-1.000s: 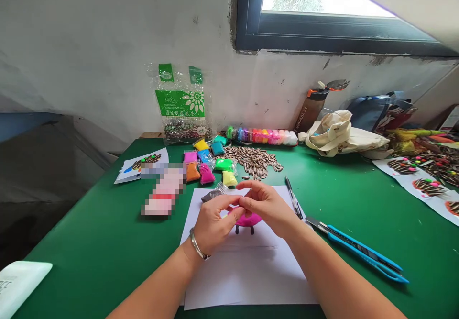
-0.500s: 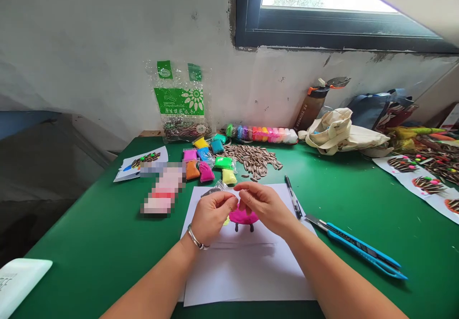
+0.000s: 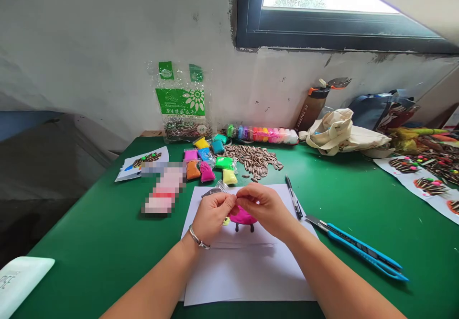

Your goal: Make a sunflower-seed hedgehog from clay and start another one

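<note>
On the white paper [image 3: 247, 276], directly beneath the hands and partly hidden by them: the pink shape [image 3: 244, 216], with short dark legs [image 3: 244, 228] at its lower edge and a yellow-green piece [image 3: 226, 221] at its left. Above it, left hand [image 3: 211, 216] and right hand [image 3: 264, 209] pinched closed, thumb against fingers, meeting at the fingertips; too small to tell, any item in the pinch. On the left wrist, a silver bracelet [image 3: 198, 237]. At the paper's right edge, a pen [image 3: 293, 198]; beyond, a blue cutter [image 3: 364, 250] on the green tabletop [image 3: 358, 194]. Behind the paper, coloured packets [image 3: 207, 171] beside a heap of striped seeds [image 3: 256, 159]. Farther back, against the wall, a clear bag with a green label [image 3: 181, 104] and a brown bottle [image 3: 312, 106].
</note>
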Motion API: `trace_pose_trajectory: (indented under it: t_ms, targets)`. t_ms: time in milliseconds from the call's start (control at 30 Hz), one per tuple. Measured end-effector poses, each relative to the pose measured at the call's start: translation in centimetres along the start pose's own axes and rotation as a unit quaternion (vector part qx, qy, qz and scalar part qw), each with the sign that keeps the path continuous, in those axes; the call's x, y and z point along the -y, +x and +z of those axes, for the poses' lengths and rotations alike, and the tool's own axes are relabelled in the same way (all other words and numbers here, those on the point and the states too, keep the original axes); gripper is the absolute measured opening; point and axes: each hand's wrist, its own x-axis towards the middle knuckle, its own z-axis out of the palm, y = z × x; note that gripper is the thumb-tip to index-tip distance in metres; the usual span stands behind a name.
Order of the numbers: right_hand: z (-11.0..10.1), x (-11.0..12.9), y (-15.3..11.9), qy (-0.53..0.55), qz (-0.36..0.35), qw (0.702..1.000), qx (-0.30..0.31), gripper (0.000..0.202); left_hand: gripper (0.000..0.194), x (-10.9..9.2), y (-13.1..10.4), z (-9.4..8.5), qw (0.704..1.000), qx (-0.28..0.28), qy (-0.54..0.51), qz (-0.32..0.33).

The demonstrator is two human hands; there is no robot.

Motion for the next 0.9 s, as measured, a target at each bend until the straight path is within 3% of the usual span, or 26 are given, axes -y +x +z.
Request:
trace_pose_trajectory:
  t_ms: [167,633,800,900]
  targets:
    - [-0.3,0.4,0.1,-0.082,-0.026,0.996,0.009,0.019,0.038,-0.1,-0.1,0.2,0.999,0.006,-0.044,-0.03]
    - [-0.4,0.6,0.1,-0.112,-0.024,0.993,0.018,0.02,0.032,0.0,0.2,-0.2,0.996,0.019,-0.069,-0.049]
    - [-2.6,0.0,0.7,-0.015,0.03,0.999,-0.014,0.013,0.028,0.2,0.5,-0.5,0.997,-0.006,-0.068,-0.038]
    - [-4.1,-1.0,0.2,-0.079,0.056,0.995,0.002,0.015,0.027,0.3,0.6,-0.7,0.997,-0.025,-0.069,-0.036]
